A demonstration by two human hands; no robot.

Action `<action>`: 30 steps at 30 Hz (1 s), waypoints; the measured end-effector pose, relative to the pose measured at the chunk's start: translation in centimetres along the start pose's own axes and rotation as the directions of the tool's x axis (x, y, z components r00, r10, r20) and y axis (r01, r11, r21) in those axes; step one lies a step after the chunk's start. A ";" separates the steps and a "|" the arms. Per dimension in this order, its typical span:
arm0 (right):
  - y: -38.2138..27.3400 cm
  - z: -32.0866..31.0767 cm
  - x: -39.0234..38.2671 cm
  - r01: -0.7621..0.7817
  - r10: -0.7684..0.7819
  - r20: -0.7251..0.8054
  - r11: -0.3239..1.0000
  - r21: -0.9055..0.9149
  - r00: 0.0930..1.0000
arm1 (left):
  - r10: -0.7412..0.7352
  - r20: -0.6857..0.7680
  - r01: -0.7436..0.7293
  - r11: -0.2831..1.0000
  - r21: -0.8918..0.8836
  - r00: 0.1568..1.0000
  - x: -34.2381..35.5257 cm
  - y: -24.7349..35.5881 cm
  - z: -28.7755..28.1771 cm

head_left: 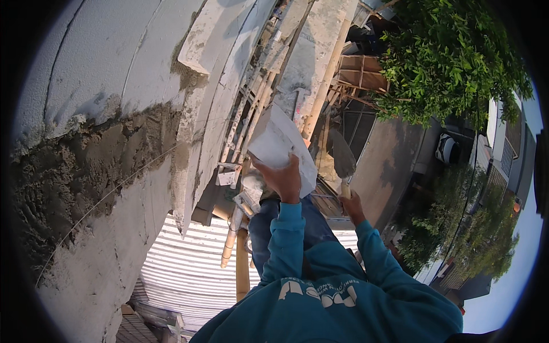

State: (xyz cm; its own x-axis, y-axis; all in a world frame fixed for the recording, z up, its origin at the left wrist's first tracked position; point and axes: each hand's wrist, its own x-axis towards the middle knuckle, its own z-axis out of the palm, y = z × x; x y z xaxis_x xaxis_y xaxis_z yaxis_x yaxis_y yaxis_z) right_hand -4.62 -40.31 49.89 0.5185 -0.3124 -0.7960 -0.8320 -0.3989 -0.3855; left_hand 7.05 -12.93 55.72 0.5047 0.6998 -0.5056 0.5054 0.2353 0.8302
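Observation:
My left hand [284, 178] grips a white block [280, 142], which looks like lightweight concrete, by its near end. The block is held tilted in front of my legs, and its far end points away from me. In my right hand [353, 207] is a pointed trowel [343, 155], held by its pale handle with the grey blade upward. The blade is apart from the block, to its right. On the left, a band of rough grey-brown mortar [108, 151] covers part of the wall [114, 74].
A thin string [117, 187] runs across the mortar. Bamboo poles [254, 111] and a concrete ledge [303, 63] stretch ahead. Corrugated roofing [189, 257] lies below left. Far below right are a paved lane [394, 154], a parked car [448, 148] and a leafy tree [452, 57].

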 end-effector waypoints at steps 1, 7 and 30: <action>0.0 0.2 -0.1 0.032 -0.033 -0.034 0.999 -0.020 0.999 | 0.003 0.007 -0.003 1.000 -0.009 1.000 0.7 -0.8 0.6; -1.9 0.6 -1.6 -0.022 0.022 -0.054 1.000 0.002 0.998 | -0.006 -0.012 0.006 1.000 0.012 1.000 3.5 -4.4 3.1; -15.9 3.7 -11.0 0.710 -0.671 -0.322 0.704 0.008 0.668 | -0.024 0.297 0.118 0.945 -0.304 0.955 5.0 -3.1 4.5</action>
State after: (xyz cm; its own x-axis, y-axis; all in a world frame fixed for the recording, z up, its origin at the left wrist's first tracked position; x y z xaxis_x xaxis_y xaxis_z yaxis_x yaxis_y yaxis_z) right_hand 2.15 -27.38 63.05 0.9681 -0.2183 -0.1230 -0.2186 -0.4960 -0.8403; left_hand 11.16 -13.23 49.52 0.6775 0.4621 -0.5722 0.3247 0.5102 0.7964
